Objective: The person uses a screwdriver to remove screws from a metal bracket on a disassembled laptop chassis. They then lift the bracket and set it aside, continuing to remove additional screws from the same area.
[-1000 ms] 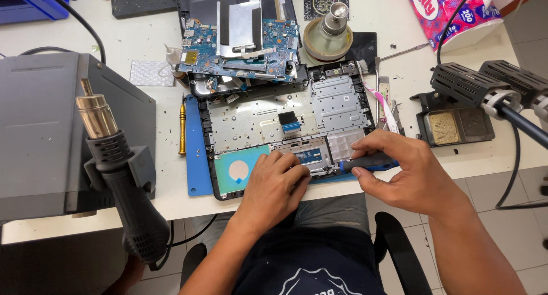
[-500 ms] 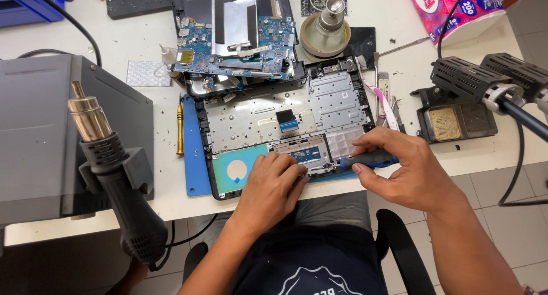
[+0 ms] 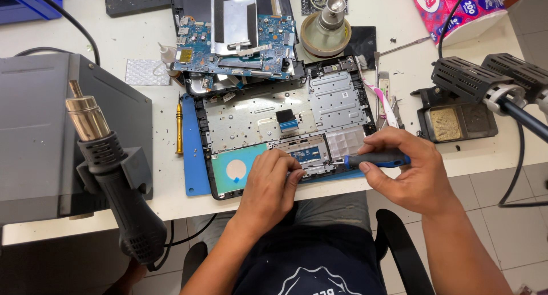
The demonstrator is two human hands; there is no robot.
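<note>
Left hand (image 3: 268, 184): fingertips pressed on the front edge of the opened laptop base (image 3: 285, 121), beside the small blue touchpad board (image 3: 307, 154); nothing gripped. Right hand (image 3: 408, 172): closed around the blue-and-black screwdriver (image 3: 377, 159), tip aimed left at that board. Base lying on the blue mat (image 3: 195, 158) at the table's near edge. Recommended: shaft square to the screw, steady downward pressure, base pinned firmly. Farther back: removed motherboard (image 3: 234, 44), round metal-topped stand (image 3: 326, 29).
</note>
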